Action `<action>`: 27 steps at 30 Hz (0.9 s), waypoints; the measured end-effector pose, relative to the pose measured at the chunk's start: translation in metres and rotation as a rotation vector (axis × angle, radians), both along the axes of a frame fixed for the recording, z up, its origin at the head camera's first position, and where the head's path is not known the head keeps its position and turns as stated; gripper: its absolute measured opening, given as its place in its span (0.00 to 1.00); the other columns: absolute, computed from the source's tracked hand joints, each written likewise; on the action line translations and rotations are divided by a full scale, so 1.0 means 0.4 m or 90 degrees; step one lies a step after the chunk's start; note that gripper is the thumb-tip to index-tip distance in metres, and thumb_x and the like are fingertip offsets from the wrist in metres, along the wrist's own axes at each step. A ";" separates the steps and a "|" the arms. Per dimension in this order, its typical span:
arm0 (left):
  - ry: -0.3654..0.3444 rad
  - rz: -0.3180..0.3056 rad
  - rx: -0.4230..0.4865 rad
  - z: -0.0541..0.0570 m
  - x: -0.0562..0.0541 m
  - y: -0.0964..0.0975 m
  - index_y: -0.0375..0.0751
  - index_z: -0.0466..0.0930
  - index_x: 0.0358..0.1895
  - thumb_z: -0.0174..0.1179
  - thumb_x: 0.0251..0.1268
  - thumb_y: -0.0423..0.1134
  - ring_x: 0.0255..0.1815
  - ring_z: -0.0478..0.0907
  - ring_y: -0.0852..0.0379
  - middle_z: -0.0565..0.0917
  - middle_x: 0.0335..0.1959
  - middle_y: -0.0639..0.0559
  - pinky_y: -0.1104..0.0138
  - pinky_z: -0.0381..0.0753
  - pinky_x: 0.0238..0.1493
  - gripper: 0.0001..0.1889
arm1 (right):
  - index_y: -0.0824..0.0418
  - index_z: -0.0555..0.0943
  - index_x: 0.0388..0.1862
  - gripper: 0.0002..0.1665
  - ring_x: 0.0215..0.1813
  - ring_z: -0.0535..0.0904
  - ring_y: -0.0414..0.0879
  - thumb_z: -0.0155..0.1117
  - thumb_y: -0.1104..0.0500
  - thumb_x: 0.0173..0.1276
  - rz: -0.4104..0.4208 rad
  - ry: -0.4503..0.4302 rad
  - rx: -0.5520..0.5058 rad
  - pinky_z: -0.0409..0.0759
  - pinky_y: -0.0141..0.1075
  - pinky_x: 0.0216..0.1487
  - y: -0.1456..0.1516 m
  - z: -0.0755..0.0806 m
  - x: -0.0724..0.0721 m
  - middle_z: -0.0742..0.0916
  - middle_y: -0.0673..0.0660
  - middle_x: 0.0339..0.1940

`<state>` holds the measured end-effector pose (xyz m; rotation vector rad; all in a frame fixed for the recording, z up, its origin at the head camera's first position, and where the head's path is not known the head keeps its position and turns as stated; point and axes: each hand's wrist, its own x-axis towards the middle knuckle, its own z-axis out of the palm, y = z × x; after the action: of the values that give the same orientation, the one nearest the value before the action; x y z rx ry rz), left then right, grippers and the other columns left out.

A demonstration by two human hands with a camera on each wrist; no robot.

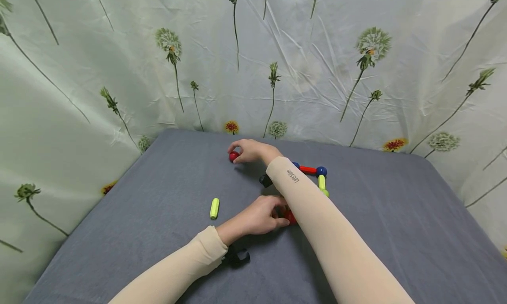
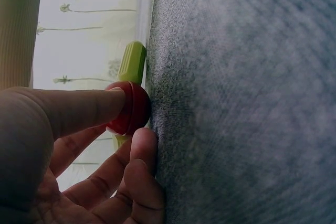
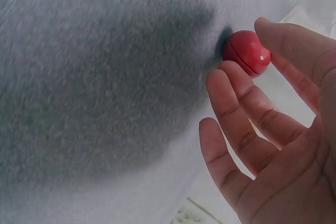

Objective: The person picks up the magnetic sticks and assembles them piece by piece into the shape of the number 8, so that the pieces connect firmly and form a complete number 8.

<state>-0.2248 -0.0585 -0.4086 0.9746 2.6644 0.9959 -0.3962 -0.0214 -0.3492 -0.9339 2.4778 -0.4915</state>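
Note:
At the far middle of the table, my right hand (image 1: 251,151) pinches a loose red ball (image 1: 233,156) between thumb and fingers. In the right wrist view that red ball (image 3: 245,53) sits at the fingertips, close to the cloth. My left hand (image 1: 259,216) holds another red ball (image 2: 131,108), thumb on top and fingers beneath. Yellow-green rods (image 2: 132,62) show on both sides of it. Beyond the right forearm, a red rod (image 1: 308,170) joins two blue balls (image 1: 321,171), and a yellow-green rod (image 1: 321,181) runs to a green ball (image 1: 325,192). The right sleeve hides part of this assembly.
A loose yellow-green rod (image 1: 214,208) lies on the grey cloth-covered table (image 1: 158,216), left of the left hand. My right forearm (image 1: 317,211) crosses over the assembly. A pale curtain with dandelion prints (image 1: 301,75) hangs behind the table's far edge.

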 end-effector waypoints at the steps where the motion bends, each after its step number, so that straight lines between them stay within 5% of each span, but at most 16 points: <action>1: 0.003 -0.002 0.002 -0.001 -0.001 0.002 0.53 0.81 0.42 0.65 0.58 0.44 0.26 0.75 0.71 0.82 0.32 0.60 0.78 0.74 0.30 0.09 | 0.50 0.70 0.64 0.26 0.49 0.75 0.48 0.60 0.54 0.67 -0.006 0.002 0.001 0.72 0.39 0.48 0.005 -0.001 -0.002 0.79 0.57 0.54; 15: -0.043 0.005 0.029 -0.013 -0.002 0.007 0.59 0.80 0.48 0.64 0.58 0.42 0.21 0.75 0.68 0.81 0.35 0.61 0.74 0.74 0.26 0.14 | 0.50 0.73 0.55 0.21 0.37 0.78 0.45 0.65 0.56 0.63 -0.032 0.008 0.028 0.72 0.33 0.37 0.059 -0.013 0.003 0.84 0.54 0.35; 27: -0.073 -0.002 0.043 -0.009 -0.002 0.008 0.62 0.80 0.47 0.64 0.59 0.42 0.25 0.77 0.67 0.82 0.36 0.63 0.74 0.76 0.33 0.14 | 0.52 0.74 0.50 0.17 0.40 0.82 0.48 0.63 0.49 0.65 -0.050 -0.012 0.038 0.72 0.36 0.43 0.116 -0.013 0.010 0.86 0.56 0.35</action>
<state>-0.2255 -0.0553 -0.4121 0.9061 2.5507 1.1133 -0.3923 0.0248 -0.3542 -0.8070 2.5063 -0.4462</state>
